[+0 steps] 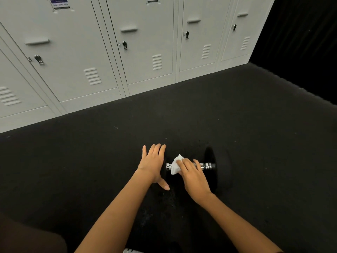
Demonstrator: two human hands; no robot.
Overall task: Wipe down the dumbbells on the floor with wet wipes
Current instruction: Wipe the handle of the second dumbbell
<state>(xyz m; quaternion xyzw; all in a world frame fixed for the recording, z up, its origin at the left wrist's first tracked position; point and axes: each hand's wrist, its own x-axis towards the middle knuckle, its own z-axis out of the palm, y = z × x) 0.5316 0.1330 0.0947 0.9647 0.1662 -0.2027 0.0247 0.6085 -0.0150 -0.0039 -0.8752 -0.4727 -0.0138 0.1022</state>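
A black dumbbell (217,167) with a chrome handle lies on the dark floor, its handle running left to right. My left hand (154,164) rests flat on the dumbbell's left head, fingers spread, and hides most of that head. My right hand (193,177) presses a crumpled white wet wipe (176,165) onto the left part of the chrome handle, fingers curled over the bar. The right head of the dumbbell stands uncovered.
A row of grey metal lockers (102,52) with handles and locks lines the far side of the black rubber floor (91,161). A black wall or curtain (300,42) closes the right side. My dark-clothed knee (27,238) shows at bottom left.
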